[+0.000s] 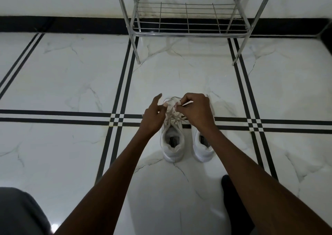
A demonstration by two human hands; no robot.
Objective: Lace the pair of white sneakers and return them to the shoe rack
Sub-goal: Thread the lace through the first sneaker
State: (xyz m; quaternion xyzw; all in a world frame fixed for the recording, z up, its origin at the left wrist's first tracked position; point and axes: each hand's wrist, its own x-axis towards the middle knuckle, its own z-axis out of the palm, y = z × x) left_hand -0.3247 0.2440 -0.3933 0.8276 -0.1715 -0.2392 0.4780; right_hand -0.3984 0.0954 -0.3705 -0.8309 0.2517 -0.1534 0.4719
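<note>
Two white sneakers stand side by side on the floor, heels toward me. The left sneaker (172, 145) has a white lace (172, 117) crossing its eyelets. Both hands work above its front. My left hand (154, 117) pinches a strand of the lace, with the index finger stretched out. My right hand (195, 111) pinches the other end of the lace between thumb and fingers. The right sneaker (203, 146) sits partly under my right wrist, and its front is hidden. The metal shoe rack (188, 31) stands beyond the shoes, with its bottom wire shelf bare.
The floor is white marble tile (71, 84) with black double stripes. A black skirting (62, 24) runs along the white wall behind the rack. A grey-clad knee (18, 213) shows at the bottom left. A dark foot (233, 198) shows at the bottom right.
</note>
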